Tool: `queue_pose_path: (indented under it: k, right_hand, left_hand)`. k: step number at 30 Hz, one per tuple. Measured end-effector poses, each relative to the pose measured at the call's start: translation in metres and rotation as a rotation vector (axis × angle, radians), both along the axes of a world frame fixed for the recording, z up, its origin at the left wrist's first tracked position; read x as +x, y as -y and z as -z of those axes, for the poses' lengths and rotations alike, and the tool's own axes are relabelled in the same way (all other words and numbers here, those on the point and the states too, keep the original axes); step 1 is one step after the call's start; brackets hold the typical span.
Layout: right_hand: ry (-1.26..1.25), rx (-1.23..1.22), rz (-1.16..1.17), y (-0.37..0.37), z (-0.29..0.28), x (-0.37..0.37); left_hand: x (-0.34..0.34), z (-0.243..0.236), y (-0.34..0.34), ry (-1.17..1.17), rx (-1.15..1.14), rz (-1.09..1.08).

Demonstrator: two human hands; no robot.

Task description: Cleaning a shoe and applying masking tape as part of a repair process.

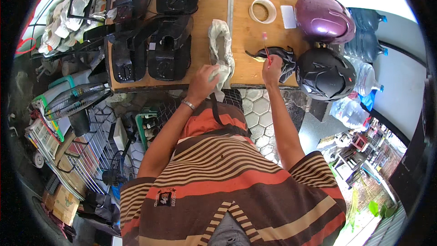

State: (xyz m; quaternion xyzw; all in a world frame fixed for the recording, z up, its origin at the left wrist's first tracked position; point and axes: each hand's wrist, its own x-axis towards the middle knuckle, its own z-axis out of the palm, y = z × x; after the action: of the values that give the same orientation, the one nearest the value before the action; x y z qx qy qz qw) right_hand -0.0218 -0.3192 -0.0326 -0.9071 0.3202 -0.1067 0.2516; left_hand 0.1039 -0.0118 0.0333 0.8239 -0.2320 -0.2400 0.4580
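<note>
My left hand (203,80) grips the near end of a crumpled white cloth (220,41) that lies along the middle of the wooden table (248,23). A metal bracelet sits on that wrist. My right hand (272,68) holds a thin red-handled brush (265,45) upright, its pink tip pointing away from me. The brush stands over a dark piece of fabric (282,57) with a small yellowish object at its left end. That fabric lies right beside a black helmet (326,74).
A purple helmet (324,17), a roll of tape (262,10) and a small white card (288,16) lie at the table's far right. Several black appliance bodies (154,41) fill its left half. Water jugs (368,36) stand right; a fan (75,100) and wire racks stand left.
</note>
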Motion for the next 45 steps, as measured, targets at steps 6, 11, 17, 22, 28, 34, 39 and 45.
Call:
queue_pose_path:
  k: [6,11,17,22,28,34,39,45]
  right_hand:
    - [-0.075,0.025,0.195,0.024,-0.073,0.072]
    - [-0.295,-0.231,0.027,0.086,-0.064,0.137]
    - [-0.381,-0.294,-0.18,0.101,-0.069,0.141]
    - [-0.394,-0.262,-0.133,0.094,-0.08,0.121]
    - [0.172,0.185,-0.281,0.006,-0.111,0.066]
    - [-0.061,0.173,-0.587,-0.069,-0.11,0.021]
    - [0.015,0.228,-0.606,-0.067,-0.112,0.019]
    - [0.043,0.179,-0.434,-0.069,-0.118,0.024]
  left_hand:
    - [-0.008,-0.018,-0.004,0.076,0.055,0.131]
    - [-0.008,-0.025,-0.001,0.203,0.16,0.268]
    - [-0.007,-0.032,-0.004,0.174,0.18,0.342]
    - [-0.008,-0.031,-0.006,0.219,0.144,0.381]
    - [-0.008,-0.026,-0.009,0.327,0.214,0.437]
    - [-0.005,-0.034,-0.007,0.337,0.27,0.505]
    - [-0.007,-0.029,-0.008,0.27,0.336,0.586]
    - [-0.01,-0.023,-0.012,0.37,0.28,0.537]
